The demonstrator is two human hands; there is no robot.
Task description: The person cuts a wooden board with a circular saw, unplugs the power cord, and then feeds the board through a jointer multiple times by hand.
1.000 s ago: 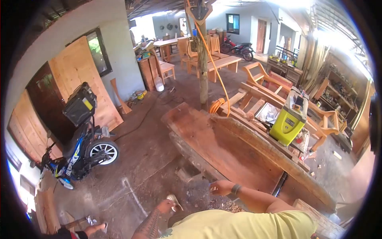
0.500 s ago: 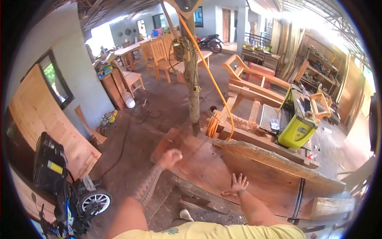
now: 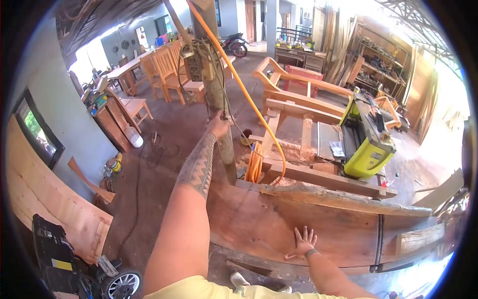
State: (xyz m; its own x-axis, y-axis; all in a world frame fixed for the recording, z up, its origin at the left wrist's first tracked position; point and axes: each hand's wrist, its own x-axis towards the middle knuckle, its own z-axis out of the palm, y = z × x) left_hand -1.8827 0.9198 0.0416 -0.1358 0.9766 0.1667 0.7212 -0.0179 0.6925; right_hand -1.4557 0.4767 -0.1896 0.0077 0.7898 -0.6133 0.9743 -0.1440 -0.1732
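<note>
My left hand (image 3: 219,124) reaches forward to the upright wooden post (image 3: 225,154), its fingers closed at the spot where a thin dark cable (image 3: 238,130) hangs. What the fingers hold there is too small to make out. Palm down, my right hand (image 3: 302,242) lies with fingers spread on the broad reddish-brown wooden slab (image 3: 259,224). A black strap or clamp bar (image 3: 380,239) crosses the slab to the right of that hand. Along its far side runs a rough-edged board (image 3: 343,200).
Coiled orange hose (image 3: 255,162) hangs beside the post. A green planer (image 3: 371,154) stands on timber beams beyond the slab. Wooden chairs (image 3: 162,72) are at the back left. A motorbike wheel (image 3: 123,285) is near at lower left; a cable crosses the floor.
My left hand has risen from above the slab's left end to the post and closed there. My right hand stays flat on the slab. The view has shifted right.
</note>
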